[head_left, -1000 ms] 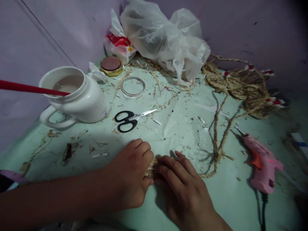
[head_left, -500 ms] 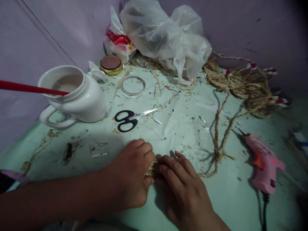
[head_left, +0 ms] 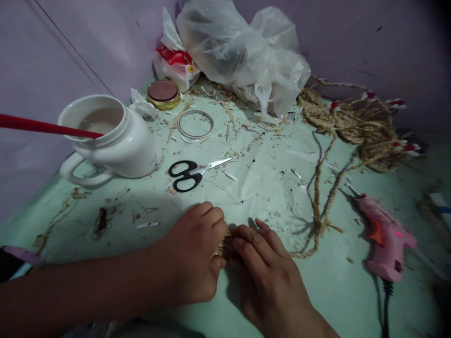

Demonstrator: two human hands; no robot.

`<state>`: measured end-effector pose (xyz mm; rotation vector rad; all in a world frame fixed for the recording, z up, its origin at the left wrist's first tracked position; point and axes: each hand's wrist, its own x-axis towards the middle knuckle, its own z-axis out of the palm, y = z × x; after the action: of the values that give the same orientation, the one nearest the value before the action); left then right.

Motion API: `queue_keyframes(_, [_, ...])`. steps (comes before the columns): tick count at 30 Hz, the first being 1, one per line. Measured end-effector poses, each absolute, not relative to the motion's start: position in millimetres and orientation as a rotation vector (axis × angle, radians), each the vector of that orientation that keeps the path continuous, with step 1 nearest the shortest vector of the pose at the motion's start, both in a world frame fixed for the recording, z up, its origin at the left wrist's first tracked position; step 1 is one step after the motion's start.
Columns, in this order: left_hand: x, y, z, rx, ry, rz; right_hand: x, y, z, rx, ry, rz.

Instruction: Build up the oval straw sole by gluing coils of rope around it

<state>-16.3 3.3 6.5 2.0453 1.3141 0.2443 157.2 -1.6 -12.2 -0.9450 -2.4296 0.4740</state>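
Mug (head_left: 139,145) of cloudy liquid (head_left: 102,123) is standing at left, holding a red stick (head_left: 45,126); a bump could spill it. Scissors (head_left: 186,183) are lying beyond the left hand (head_left: 197,253), which is gripping, fist nearly closed, a woven straw piece (head_left: 221,245) showing between both hands. The right hand (head_left: 269,265) is resting half-curled over the other end, its underside hidden. Rope (head_left: 317,206) is trailing rightward; tugging could drag it against the glue gun (head_left: 386,241), possibly hot.

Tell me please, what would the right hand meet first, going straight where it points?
The right hand would likely meet the woven piece, then the left hand; depth is unclear.
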Motion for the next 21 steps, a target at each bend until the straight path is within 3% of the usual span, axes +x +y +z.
queue_keyframes(21, [-17, 4, 5, 2.196, 1.325, 0.279, 178, -32, -19, -1.131, -2.212, 0.269])
